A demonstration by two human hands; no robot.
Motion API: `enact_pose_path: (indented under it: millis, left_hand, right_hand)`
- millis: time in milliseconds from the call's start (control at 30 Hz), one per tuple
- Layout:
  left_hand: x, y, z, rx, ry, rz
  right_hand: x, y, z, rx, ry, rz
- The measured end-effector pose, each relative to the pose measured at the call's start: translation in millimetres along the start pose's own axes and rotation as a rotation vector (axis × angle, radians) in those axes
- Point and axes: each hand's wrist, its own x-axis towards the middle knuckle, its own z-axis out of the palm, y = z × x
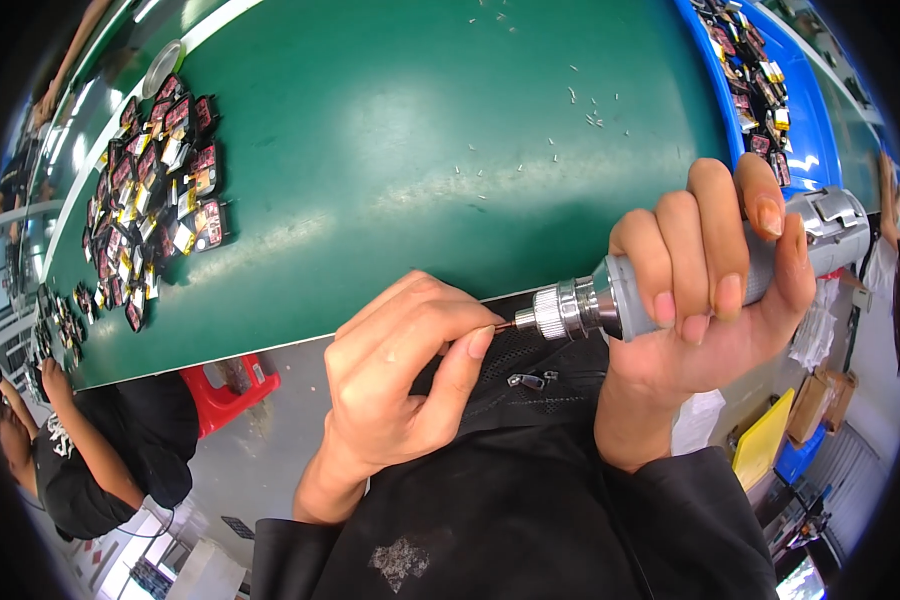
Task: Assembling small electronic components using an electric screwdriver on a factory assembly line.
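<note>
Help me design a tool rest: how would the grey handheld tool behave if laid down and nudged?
The grey tool might roll, since its barrel looks round. Its metal collar suggests it's stiff and perhaps nose-heavy. The thin bit could bend if knocked.

The grey cylindrical driver has a shiny, ridged silver metal collar; the flat green tabletop is glossy.

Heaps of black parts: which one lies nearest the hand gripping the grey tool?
The upper-right heap, just beyond the right hand, inside the blue bin; the heaps at left lie farther off, on the green table.
</note>
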Motion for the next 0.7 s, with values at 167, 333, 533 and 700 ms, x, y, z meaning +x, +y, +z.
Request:
enact_pose_path:
  millis: [167, 333, 533, 700]
  left_hand:
    - [6, -2, -18, 0.085, 0.057, 0.001]
    - [26, -5, -68, 0.347, 0.191, -0.107]
    - [137, -25, -120, 0.597, 0.268, -0.075]
    - [241, -105, -169, 0.953, 0.188, -0.33]
  right_hand:
    - [7, 4, -3, 0.02, 0.018, -0.04]
    - [6, 15, -2, 0.027, 0.174, -0.055]
    - [-11, 22, -14, 0.029, 0.353, 0.032]
    - [-10, 22, -17, 0.079, 0.28, 0.039]
